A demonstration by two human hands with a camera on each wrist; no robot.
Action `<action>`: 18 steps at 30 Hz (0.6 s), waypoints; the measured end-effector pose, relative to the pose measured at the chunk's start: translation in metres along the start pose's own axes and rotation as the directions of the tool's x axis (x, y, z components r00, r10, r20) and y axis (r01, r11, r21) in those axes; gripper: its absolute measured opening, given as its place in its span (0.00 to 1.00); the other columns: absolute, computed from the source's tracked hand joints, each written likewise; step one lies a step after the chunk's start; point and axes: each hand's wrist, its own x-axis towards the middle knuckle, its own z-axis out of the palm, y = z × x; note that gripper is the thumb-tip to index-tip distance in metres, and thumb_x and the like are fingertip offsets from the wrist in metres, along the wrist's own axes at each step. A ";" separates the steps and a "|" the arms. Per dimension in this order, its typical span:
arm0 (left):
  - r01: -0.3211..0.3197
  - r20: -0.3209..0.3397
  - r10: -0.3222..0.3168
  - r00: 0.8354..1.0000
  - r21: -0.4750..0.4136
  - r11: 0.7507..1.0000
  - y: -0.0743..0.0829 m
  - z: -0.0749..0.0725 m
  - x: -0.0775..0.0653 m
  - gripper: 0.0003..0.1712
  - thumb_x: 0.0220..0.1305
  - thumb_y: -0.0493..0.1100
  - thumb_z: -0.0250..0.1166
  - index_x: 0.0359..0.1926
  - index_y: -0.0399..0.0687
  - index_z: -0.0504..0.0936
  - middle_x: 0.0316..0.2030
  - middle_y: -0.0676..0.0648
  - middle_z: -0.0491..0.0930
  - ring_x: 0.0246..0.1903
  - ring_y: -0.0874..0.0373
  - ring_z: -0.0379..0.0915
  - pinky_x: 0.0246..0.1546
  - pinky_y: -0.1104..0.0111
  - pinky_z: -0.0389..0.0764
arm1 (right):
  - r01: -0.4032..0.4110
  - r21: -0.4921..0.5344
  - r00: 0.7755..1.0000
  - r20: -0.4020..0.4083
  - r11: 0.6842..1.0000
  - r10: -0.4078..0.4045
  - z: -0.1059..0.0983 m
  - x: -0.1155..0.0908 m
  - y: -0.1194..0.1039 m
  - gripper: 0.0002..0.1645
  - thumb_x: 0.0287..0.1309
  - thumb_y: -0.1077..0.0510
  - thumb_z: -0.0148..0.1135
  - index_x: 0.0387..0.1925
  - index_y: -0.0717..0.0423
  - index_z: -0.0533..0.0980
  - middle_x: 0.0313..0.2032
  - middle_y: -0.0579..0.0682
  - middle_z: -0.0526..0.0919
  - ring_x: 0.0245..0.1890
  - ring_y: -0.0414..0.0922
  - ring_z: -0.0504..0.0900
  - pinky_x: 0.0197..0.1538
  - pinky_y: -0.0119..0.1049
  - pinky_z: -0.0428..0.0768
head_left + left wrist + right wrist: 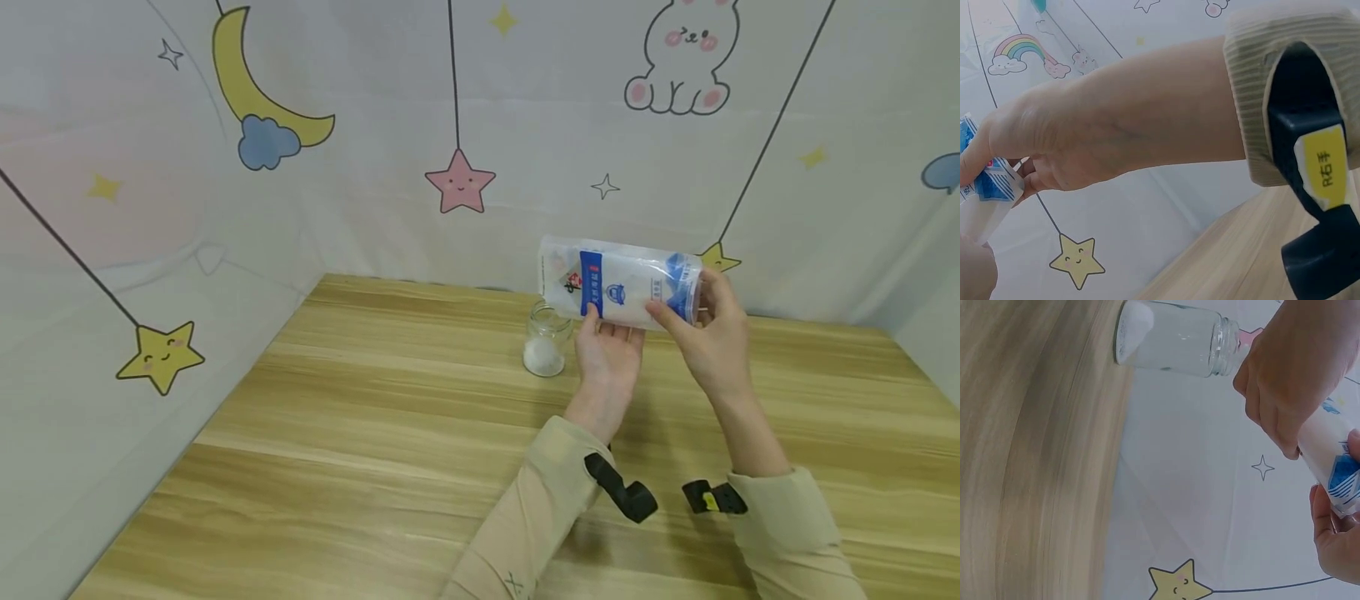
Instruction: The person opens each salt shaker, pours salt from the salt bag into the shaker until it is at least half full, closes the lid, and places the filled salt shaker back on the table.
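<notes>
A clear plastic bag (637,287) with blue printing and white contents is held nearly level, its left end above the mouth of a glass jar (534,327). White granules (543,357) lie in the bottom of the upright jar. My left hand (609,354) grips the bag from below, thumb on its front and fingers behind. At the bag's right end, my right hand (716,346) pinches it with the thumb in front. The right wrist view shows the jar (1179,337) sideways, beside the left hand (1297,375). Whether anything flows from the bag is not visible.
The jar stands on a wood-grain table (337,433) near its back edge. Behind hangs a pale curtain (375,225) printed with stars, a moon and a rabbit. A black strap mount (618,487) sits on the left wrist, another (712,498) on the right.
</notes>
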 end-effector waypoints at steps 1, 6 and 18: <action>-0.002 0.000 0.002 1.000 0.001 1.000 0.000 0.000 0.000 0.26 0.74 0.50 0.45 0.63 0.36 0.63 0.59 0.40 0.73 0.63 0.49 0.68 0.67 0.61 0.69 | 0.004 -0.005 1.000 -0.001 1.000 -0.004 0.000 0.000 0.000 0.37 0.53 0.59 0.70 0.64 0.52 0.67 0.39 0.28 0.75 0.39 0.30 0.75 0.38 0.16 0.74; -0.008 0.006 0.008 1.000 0.003 1.000 -0.001 0.000 0.000 0.25 0.74 0.50 0.44 0.63 0.37 0.64 0.59 0.41 0.74 0.63 0.49 0.68 0.66 0.62 0.70 | 0.026 -0.011 1.000 -0.008 1.000 -0.026 0.001 -0.001 -0.002 0.36 0.53 0.61 0.70 0.63 0.52 0.67 0.38 0.28 0.75 0.37 0.30 0.75 0.37 0.15 0.75; -0.020 0.009 0.021 1.000 -0.010 1.000 -0.001 0.000 0.000 0.25 0.74 0.49 0.44 0.63 0.38 0.65 0.58 0.41 0.74 0.62 0.50 0.69 0.67 0.61 0.68 | 0.041 0.009 0.999 -0.010 0.999 -0.041 0.001 -0.002 -0.003 0.36 0.52 0.62 0.70 0.63 0.52 0.68 0.38 0.29 0.75 0.38 0.32 0.74 0.37 0.16 0.74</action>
